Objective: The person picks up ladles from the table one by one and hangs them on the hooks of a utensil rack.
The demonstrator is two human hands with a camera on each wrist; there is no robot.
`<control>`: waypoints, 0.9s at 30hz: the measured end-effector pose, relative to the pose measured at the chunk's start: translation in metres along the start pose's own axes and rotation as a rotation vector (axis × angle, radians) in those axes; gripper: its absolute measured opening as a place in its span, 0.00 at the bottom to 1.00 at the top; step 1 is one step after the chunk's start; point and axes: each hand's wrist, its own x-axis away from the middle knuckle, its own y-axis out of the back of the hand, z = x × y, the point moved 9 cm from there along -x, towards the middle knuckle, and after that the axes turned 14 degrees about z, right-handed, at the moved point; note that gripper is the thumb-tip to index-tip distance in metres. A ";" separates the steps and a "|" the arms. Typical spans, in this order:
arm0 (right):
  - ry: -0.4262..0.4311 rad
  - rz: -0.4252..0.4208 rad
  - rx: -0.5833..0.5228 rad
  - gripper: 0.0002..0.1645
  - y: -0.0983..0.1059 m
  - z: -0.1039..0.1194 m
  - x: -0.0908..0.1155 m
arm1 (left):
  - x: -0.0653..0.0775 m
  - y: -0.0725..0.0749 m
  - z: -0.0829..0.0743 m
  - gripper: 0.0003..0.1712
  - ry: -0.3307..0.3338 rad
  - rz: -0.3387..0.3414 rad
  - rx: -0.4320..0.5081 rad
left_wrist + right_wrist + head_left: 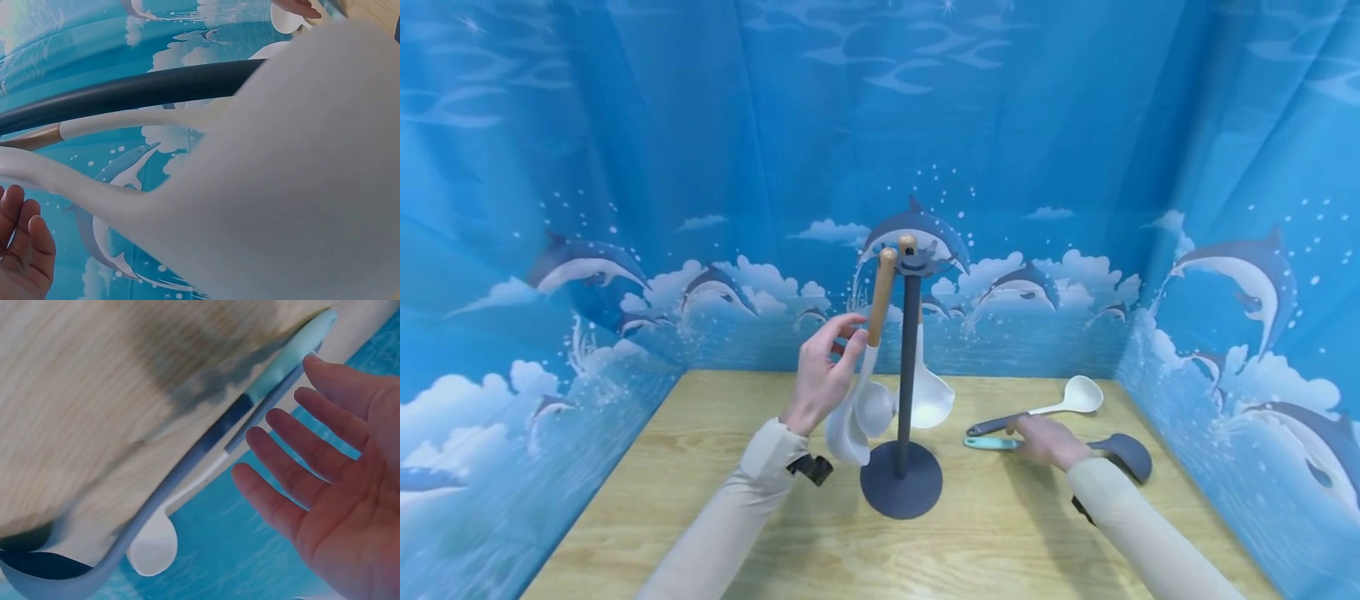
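The dark grey stand with round base and slim pole [901,500] is nearest, upright on the wood-grain table [985,550]. At its left hangs a white ladle with a brown wooden handle [880,308], close to another rounded white bowl [876,408]; a careless push could knock the two together. The left hand [823,371] is beside this ladle, loosely opened with fingers a little bent, and it seems to grip nothing. If it pushes the handle, the ladle could swing or slip from its hook.

The right hand [1048,440] has spread fingers, not closed around the grey ladle with turquoise handle [992,443] lying beneath; whether the thumb touches it, I cannot tell. Just behind lies a white ladle with dark grey handle [1078,396], so a hasty grasp could catch both handles. Farther, another white ladle [934,404] hangs partly behind the pole, before the blue dolphin curtain [850,150].
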 end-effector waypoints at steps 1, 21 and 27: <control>-0.002 -0.001 0.000 0.19 -0.001 -0.001 0.001 | 0.000 0.000 0.000 0.14 0.003 -0.004 0.002; 0.101 -0.162 0.100 0.15 -0.017 -0.008 -0.008 | -0.007 0.002 -0.011 0.14 -0.037 -0.044 -0.015; 0.147 -0.208 0.174 0.17 -0.024 -0.006 -0.008 | -0.012 0.005 -0.014 0.15 -0.039 -0.049 -0.051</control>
